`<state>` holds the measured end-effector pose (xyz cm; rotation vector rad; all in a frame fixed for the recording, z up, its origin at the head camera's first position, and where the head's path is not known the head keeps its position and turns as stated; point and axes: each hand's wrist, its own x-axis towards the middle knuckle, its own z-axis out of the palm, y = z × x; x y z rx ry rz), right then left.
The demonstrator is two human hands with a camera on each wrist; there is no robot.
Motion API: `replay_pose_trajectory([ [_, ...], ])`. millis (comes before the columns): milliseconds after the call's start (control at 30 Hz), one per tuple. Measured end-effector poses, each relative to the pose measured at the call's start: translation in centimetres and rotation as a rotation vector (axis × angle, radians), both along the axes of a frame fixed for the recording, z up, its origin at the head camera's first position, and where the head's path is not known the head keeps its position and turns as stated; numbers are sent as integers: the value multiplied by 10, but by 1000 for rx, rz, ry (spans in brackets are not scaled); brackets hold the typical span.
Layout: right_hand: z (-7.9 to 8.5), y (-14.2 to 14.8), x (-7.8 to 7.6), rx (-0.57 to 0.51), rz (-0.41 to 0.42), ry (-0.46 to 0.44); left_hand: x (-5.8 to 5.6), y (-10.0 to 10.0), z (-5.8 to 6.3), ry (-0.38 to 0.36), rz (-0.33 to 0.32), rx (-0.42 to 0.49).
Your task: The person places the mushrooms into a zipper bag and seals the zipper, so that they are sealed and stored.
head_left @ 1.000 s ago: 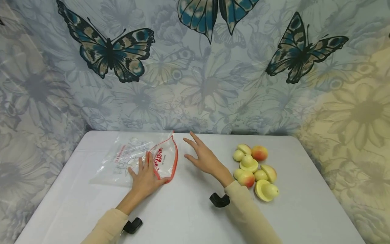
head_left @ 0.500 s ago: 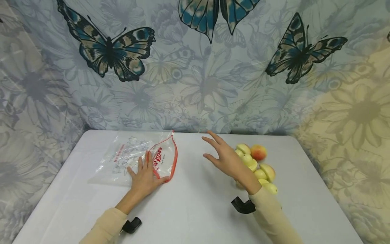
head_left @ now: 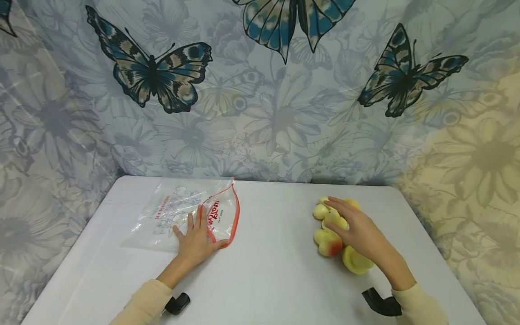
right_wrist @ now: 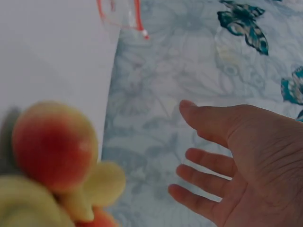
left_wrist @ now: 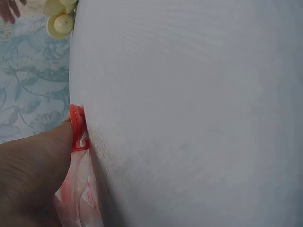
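A clear plastic zip bag [head_left: 174, 212] with red lettering and a red-edged mouth [head_left: 237, 216] lies flat at the left of the table. My left hand [head_left: 195, 241] rests on it with fingers spread, its thumb at the red edge. In the left wrist view the thumb [left_wrist: 42, 156] lies along the red strip [left_wrist: 77, 125]. At the right sits a cluster of yellow, rounded fruit-like pieces [head_left: 335, 221], some blushed red. Over the cluster hovers my right hand [head_left: 363, 234], hiding part of it. The right wrist view shows its fingers extended, holding nothing, beside a red-blushed piece [right_wrist: 54, 146].
The white table [head_left: 268, 271] runs back to a wall [head_left: 280, 117] covered in flower and butterfly prints. A black wrist camera mount [head_left: 177, 304] sits at the left wrist, another black mount [head_left: 382, 302] at the right.
My right hand has moved rightward from the middle of the table to over the fruit-like pieces. The left hand has stayed on the bag. The head view has shifted slightly.
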<state>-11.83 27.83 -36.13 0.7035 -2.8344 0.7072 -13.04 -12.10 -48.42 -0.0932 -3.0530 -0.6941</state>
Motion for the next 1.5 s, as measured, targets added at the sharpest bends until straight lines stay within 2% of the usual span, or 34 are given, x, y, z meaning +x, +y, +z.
replay_pose_trajectory([
  [167, -3, 25, 16, 11, -30, 16, 0, -1, 0, 1, -5, 13],
  [433, -8, 46, 37, 47, -71, 20, -1, -2, -1, 7, -7, 7],
  [700, -12, 58, 51, 68, -126, -71, -2, -1, 2, -18, -4, 16],
  [900, -23, 63, 59, 65, -126, -72, -2, -4, 3, -58, -1, 4],
  [1133, -36, 61, 59, 65, -81, 10, -3, -4, 3, -49, -3, 12],
  [1367, -35, 61, 61, 69, -106, 8, -2, 0, 0, -13, -3, 15],
  [1500, -30, 64, 63, 88, -112, 58, -2, 1, 0, -3, -6, 8],
])
